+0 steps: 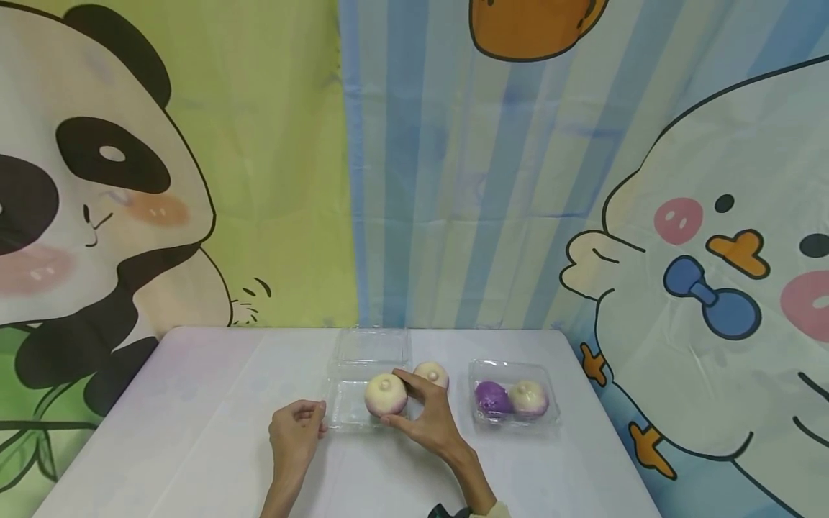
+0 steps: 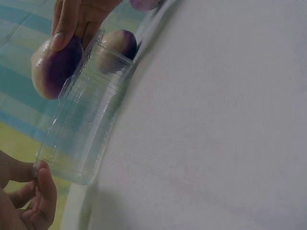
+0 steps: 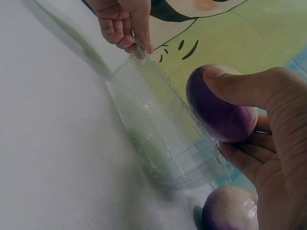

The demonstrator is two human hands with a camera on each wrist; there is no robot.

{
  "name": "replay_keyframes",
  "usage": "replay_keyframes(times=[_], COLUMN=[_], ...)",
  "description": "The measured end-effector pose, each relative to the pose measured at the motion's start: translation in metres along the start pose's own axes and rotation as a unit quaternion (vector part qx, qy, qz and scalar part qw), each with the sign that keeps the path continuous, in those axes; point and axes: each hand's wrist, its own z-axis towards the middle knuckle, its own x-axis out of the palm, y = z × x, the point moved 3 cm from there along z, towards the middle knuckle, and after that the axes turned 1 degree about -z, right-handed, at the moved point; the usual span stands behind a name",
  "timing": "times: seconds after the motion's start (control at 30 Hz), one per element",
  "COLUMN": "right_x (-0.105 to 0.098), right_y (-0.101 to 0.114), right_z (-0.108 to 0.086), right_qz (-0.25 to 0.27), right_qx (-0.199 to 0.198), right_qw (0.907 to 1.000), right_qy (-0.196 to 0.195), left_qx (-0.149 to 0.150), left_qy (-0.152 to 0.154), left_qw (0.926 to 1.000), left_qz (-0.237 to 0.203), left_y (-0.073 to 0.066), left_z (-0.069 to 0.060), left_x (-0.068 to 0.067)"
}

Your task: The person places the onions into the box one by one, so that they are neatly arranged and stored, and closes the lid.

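Purple-and-cream round vegetable [image 1: 385, 395]: gripped between thumb and fingers of the right hand [image 1: 427, 419], over the open, clear plastic container [image 1: 346, 400]. The left hand [image 1: 296, 430] pinches the container's near-left corner. A second purple-and-cream vegetable [image 1: 432, 374] and a clear plastic box [image 1: 509, 370] stand to its right.

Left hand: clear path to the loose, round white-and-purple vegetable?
Probably not directly: the right hand, holding a matching vegetable over the open clear plastic box, blocks the straight line from the left hand to the loose vegetable.
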Motion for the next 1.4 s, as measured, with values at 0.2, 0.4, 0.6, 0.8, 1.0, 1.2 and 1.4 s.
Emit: replay_keyframes(times=[0.2,0.4,0.6,0.8,1.0,1.2,1.4], right_x=[0.001,0.003,0.004,0.009,0.012,0.015,0.019], right_y=[-0.001,-0.001,-0.002,-0.002,-0.002,0.001,0.004], right_z=[0.003,0.005,0.005,0.004,0.004,0.007,0.011], right_qz=[0.009,0.014,0.009,0.014,0.016,0.007,-0.002], right_qx=[-0.004,-0.011,-0.015,-0.014,-0.009,-0.015,-0.028], right_qw=[0.9999,0.9997,0.9998,0.9997,0.9996,0.9993,0.9986], right_qy=[0.007,0.015,0.012,0.013,0.023,0.032,0.045], left_qx=[0.005,-0.001,0.001,0.0,0.0,0.002,0.001], left_qy=[-0.005,-0.006,0.0,0.003,0.003,0.001,0.003], left_qw=[1.0,1.0,1.0,1.0,1.0,1.0,1.0], left_qz=[0.001,0.005,0.001,-0.001,-0.002,-0.003,-0.004], left_y=[-0.001,-0.002,-0.001,0.0,0.001,0.001,0.002], left_z=[0.0,0.0,0.001,0.0,-0.001,-0.001,-0.001], left_x=[0.001,0.001,0.002,0.001,0.0,0.001,0.001])
